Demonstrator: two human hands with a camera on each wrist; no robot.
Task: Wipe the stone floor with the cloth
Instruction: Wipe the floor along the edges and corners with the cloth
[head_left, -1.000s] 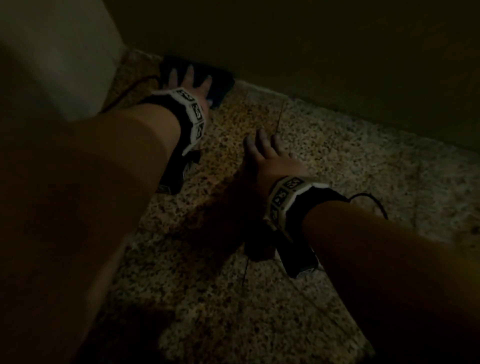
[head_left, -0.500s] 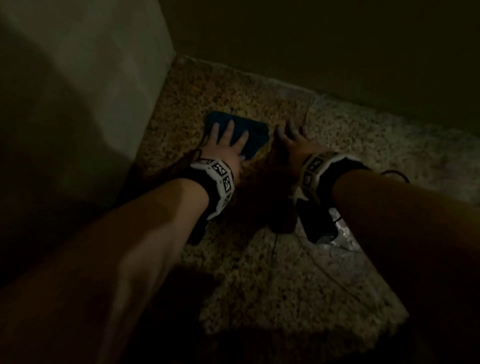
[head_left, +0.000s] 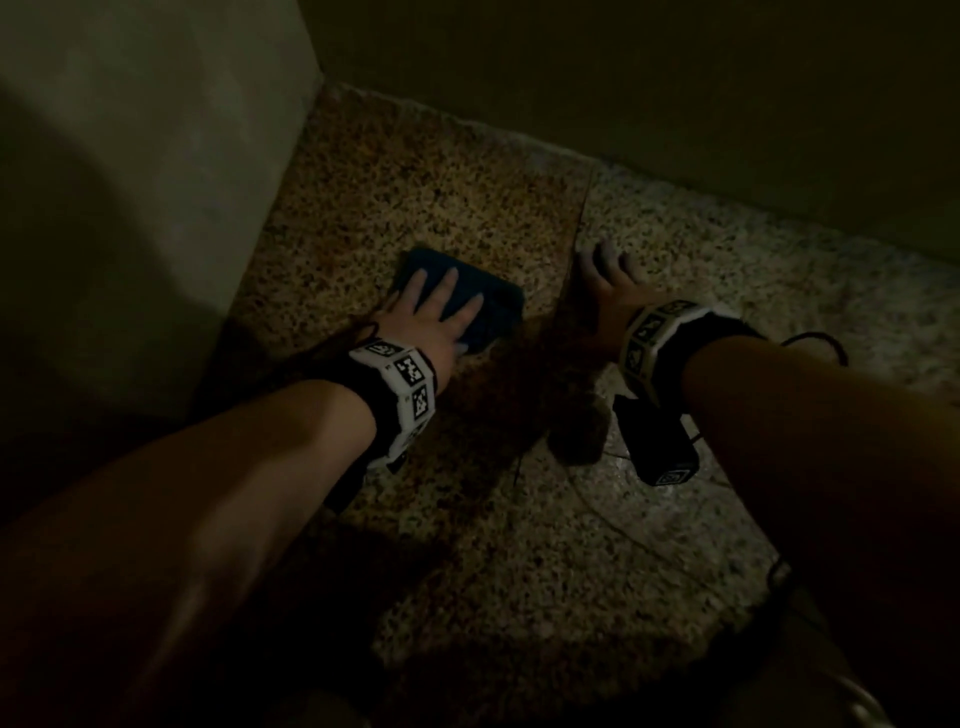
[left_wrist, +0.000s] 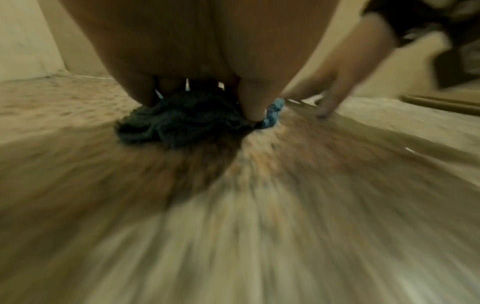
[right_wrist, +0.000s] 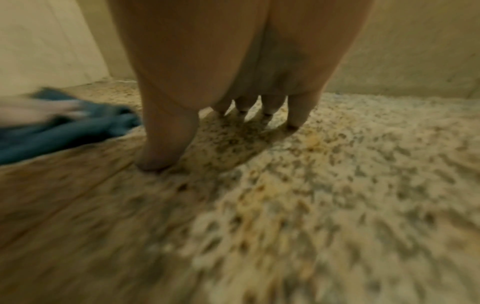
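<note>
A dark blue cloth (head_left: 491, 306) lies flat on the speckled stone floor (head_left: 415, 182) near a wall corner. My left hand (head_left: 436, 312) presses down on it with spread, straight fingers. The left wrist view shows the cloth (left_wrist: 182, 123) bunched under that hand (left_wrist: 197, 82). My right hand (head_left: 610, 283) is planted on the bare floor to the right of the cloth, fingers straight, holding nothing. In the right wrist view its fingertips (right_wrist: 296, 121) touch the stone, and the cloth (right_wrist: 64, 127) lies off to the left.
A pale wall (head_left: 145, 182) rises on the left and a dark wall (head_left: 675, 78) runs along the back, meeting in a corner. A seam (head_left: 584, 208) splits the browner slab from a greyer slab (head_left: 779, 270). It is dim.
The left hand has dragged the cloth out of the far corner towards me across the browner slab. The right hand stays planted on the floor, now farther from the cloth.
</note>
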